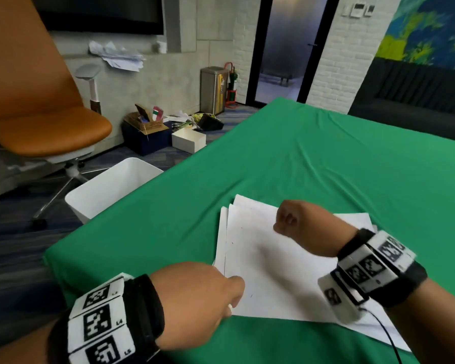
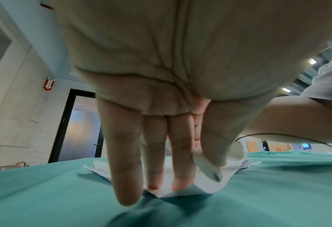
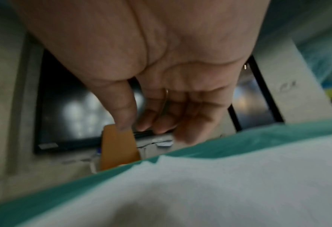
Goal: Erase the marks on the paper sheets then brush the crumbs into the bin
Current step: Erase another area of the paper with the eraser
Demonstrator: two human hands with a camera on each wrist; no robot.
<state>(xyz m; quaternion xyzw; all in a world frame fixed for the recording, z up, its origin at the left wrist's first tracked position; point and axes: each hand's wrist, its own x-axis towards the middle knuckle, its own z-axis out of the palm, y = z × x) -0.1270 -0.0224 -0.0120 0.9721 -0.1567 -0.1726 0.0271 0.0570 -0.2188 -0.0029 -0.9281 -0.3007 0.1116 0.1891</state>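
Note:
A loose stack of white paper sheets [image 1: 273, 271] lies on the green cloth table [image 1: 326, 166], with a few tiny dark marks [image 1: 251, 295] near its left side. My left hand [image 1: 231, 298] is at the stack's near left corner. In the left wrist view its straight fingers [image 2: 155, 161] press the paper [image 2: 182, 193] while the thumb pinches a white eraser [image 2: 207, 167] with a dark tip. My right hand [image 1: 289, 219] hovers over the far part of the sheets. Its fingers [image 3: 161, 119] hang loosely curled and hold nothing. The white bin [image 1: 111, 187] stands on the floor by the table's left edge.
An orange swivel chair [image 1: 45, 122] stands behind the bin. Boxes and clutter [image 1: 188, 140] lie on the floor farther back. A thin black cable [image 1: 389, 334] runs from my right wristband over the sheets. Green cloth stretches beyond the stack.

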